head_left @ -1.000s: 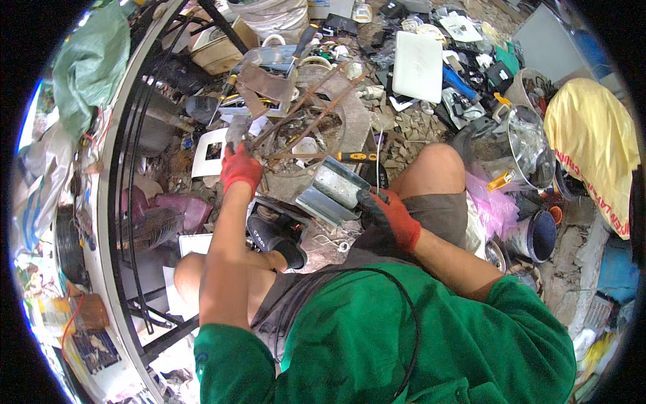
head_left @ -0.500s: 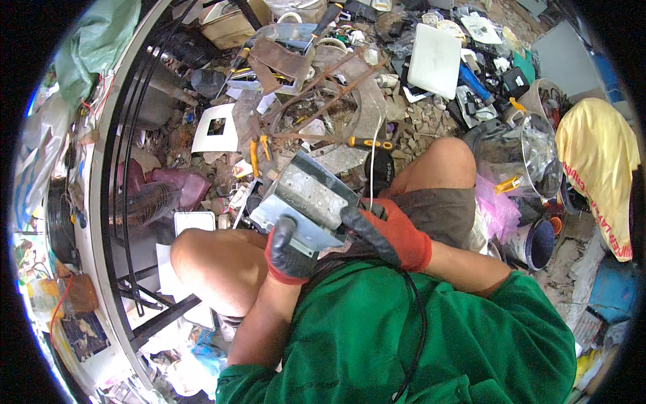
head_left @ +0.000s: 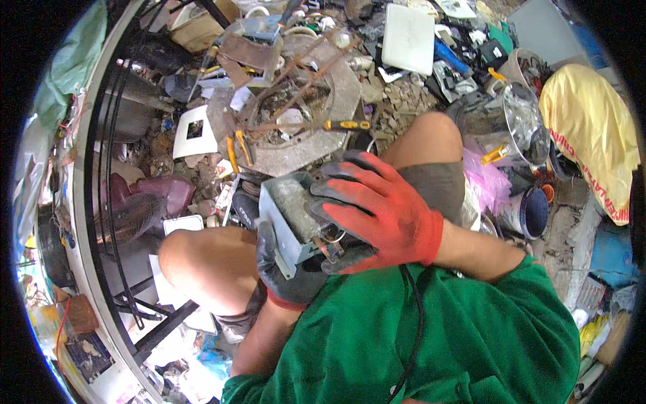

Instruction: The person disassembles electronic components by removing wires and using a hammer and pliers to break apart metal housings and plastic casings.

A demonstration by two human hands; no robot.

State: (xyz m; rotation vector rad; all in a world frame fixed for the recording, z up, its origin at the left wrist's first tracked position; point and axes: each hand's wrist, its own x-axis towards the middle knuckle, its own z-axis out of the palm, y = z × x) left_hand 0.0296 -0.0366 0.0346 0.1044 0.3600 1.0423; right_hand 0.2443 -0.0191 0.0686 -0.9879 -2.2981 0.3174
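Note:
Above my lap I hold a grey open-topped metal housing [head_left: 284, 225], tilted, with a rough grey block [head_left: 296, 200] inside. My left hand [head_left: 288, 273], in a black and red glove, is wrapped round its left side and underside. My right hand [head_left: 380, 215], in a matching glove, reaches across the right side, its fingers over the open top and its thumb by the near end. These fingers hide much of the block. At the near end, short wires and a small coppery part [head_left: 330, 248] stick out beside my right thumb.
Yellow-handled pliers [head_left: 239, 149] and a yellow-black handled tool [head_left: 346, 125] lie ahead on a grey ring-shaped slab [head_left: 303, 158]. A black metal frame [head_left: 101, 168] stands at the left. Buckets [head_left: 525, 128] and a yellow bag [head_left: 589, 135] are at the right, amid scrap and rubble.
The housing has turned and come slightly lower and nearer my body. My right hand has moved from its right end up over its open top. The wires at the near end now show.

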